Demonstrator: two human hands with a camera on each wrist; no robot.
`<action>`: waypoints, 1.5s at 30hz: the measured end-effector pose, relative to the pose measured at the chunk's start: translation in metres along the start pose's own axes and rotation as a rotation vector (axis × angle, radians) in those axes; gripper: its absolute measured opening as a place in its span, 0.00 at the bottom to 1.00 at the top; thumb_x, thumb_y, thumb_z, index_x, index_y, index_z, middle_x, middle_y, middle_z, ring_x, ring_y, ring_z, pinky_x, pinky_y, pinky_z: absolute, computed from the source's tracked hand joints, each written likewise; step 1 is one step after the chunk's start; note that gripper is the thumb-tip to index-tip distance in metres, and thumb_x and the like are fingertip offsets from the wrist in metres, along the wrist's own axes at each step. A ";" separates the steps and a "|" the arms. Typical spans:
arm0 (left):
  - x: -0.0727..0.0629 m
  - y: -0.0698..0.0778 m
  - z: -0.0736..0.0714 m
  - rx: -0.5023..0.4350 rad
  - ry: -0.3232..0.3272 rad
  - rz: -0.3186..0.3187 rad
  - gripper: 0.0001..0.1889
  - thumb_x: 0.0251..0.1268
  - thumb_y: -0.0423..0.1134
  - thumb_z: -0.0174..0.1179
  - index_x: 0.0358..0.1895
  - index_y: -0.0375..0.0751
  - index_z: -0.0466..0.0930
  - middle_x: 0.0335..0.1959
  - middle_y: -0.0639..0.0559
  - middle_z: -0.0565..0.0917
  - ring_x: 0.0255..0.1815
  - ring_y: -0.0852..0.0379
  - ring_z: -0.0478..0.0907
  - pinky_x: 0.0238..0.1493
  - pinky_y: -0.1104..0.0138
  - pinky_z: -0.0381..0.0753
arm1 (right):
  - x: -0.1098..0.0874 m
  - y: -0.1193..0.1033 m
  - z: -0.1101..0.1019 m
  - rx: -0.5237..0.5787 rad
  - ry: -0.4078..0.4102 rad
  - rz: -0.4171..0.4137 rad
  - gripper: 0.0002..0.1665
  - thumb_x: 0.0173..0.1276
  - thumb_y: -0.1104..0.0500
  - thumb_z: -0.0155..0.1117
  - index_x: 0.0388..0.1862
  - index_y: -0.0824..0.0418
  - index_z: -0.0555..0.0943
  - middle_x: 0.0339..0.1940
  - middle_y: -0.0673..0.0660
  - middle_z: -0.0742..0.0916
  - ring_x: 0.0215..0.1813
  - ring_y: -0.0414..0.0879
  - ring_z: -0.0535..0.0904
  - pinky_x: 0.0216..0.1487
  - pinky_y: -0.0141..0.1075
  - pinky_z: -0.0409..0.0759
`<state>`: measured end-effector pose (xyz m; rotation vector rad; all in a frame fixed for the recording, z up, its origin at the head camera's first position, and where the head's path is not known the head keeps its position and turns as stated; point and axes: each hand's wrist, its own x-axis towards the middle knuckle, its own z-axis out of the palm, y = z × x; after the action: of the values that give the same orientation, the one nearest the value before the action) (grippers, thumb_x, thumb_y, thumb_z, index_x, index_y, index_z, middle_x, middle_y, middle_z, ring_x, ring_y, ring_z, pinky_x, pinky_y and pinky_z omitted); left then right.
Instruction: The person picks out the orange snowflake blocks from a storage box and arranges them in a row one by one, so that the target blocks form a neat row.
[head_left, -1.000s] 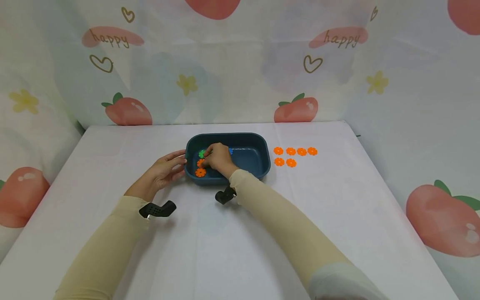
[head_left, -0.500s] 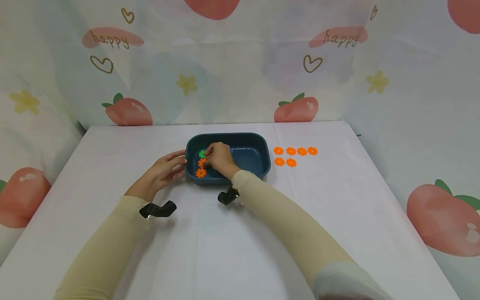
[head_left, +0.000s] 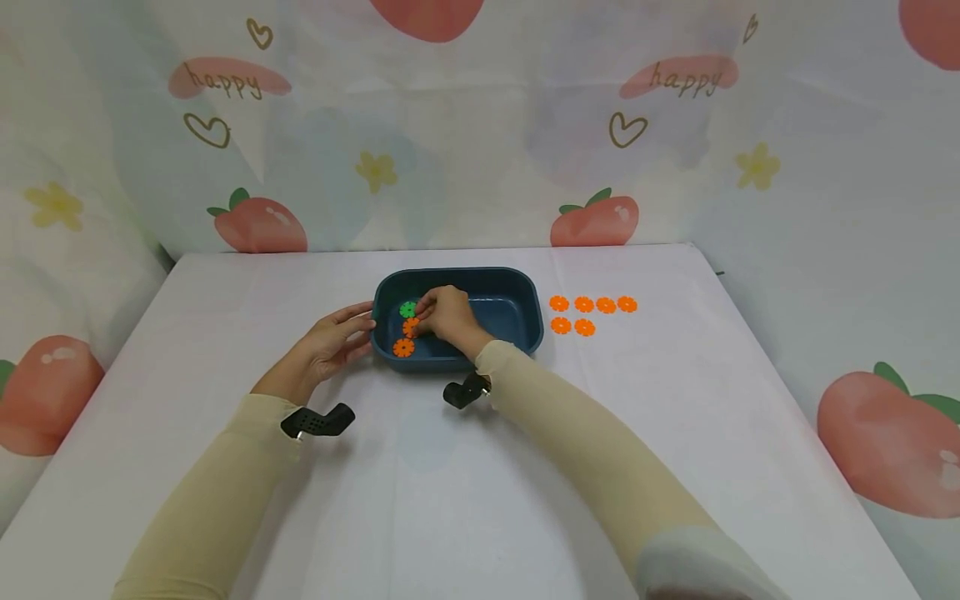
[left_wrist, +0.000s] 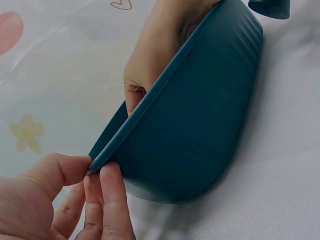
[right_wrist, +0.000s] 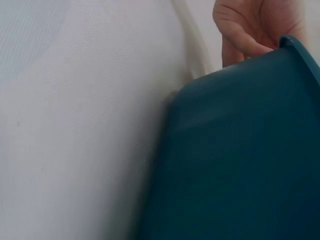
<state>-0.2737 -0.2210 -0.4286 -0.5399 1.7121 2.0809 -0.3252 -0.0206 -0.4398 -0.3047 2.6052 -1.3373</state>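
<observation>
A dark blue-green plastic basin (head_left: 495, 360) stands on the white table. My left hand (head_left: 330, 343) holds its left end; in the left wrist view the thumb and fingers (left_wrist: 114, 192) pinch the rim. Inside the basin, my right hand (head_left: 448, 317) has its thumb and fingers curled at an orange notched disc (head_left: 409, 327), apparently pinching it; the fingertips cover part of this disc. A green disc (head_left: 407, 309) lies just behind it, and another orange disc (head_left: 403, 347) in front. The basin's wall hides the right fingertips from both wrist views.
Several orange notched discs (head_left: 584, 304) lie flat in two rows on the table, right of the basin. Behind the table hangs a printed cloth backdrop (head_left: 480, 167). A black wrist camera (head_left: 467, 390) sits close to the basin's front wall.
My right hand has shifted slightly right within the basin, and the middle orange disc has moved slightly right with it. The blue piece seen earlier beside that hand is now hidden. My left hand stays put.
</observation>
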 end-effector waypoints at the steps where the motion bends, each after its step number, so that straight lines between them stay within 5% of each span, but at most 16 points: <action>1: 0.000 0.000 0.000 0.000 0.001 -0.001 0.29 0.72 0.35 0.58 0.74 0.50 0.64 0.52 0.52 0.74 0.41 0.61 0.80 0.42 0.72 0.84 | 0.000 0.001 -0.001 -0.001 -0.008 0.001 0.14 0.52 0.66 0.78 0.39 0.64 0.86 0.36 0.58 0.89 0.37 0.46 0.85 0.36 0.31 0.83; 15: -0.003 -0.001 0.005 0.012 -0.008 0.014 0.29 0.72 0.34 0.57 0.74 0.49 0.63 0.45 0.54 0.76 0.39 0.62 0.79 0.42 0.72 0.84 | -0.003 0.012 -0.022 0.064 -0.053 -0.002 0.12 0.58 0.64 0.75 0.41 0.63 0.88 0.37 0.59 0.90 0.39 0.47 0.86 0.42 0.33 0.83; 28: -0.004 -0.002 0.006 0.015 0.009 0.023 0.28 0.73 0.34 0.56 0.73 0.49 0.65 0.53 0.51 0.75 0.42 0.61 0.80 0.43 0.72 0.83 | -0.007 0.023 -0.042 0.229 -0.058 0.095 0.10 0.61 0.67 0.72 0.42 0.65 0.88 0.39 0.62 0.90 0.38 0.49 0.88 0.42 0.36 0.86; 45: -0.003 -0.003 0.005 -0.026 0.033 0.019 0.27 0.70 0.34 0.59 0.71 0.51 0.68 0.44 0.56 0.79 0.36 0.63 0.81 0.40 0.72 0.84 | -0.013 0.039 -0.079 0.239 -0.056 0.089 0.12 0.61 0.70 0.70 0.45 0.71 0.85 0.42 0.66 0.88 0.36 0.48 0.87 0.42 0.37 0.86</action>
<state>-0.2696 -0.2153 -0.4285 -0.5708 1.7177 2.1215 -0.3378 0.0667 -0.4258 -0.1837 2.3527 -1.5643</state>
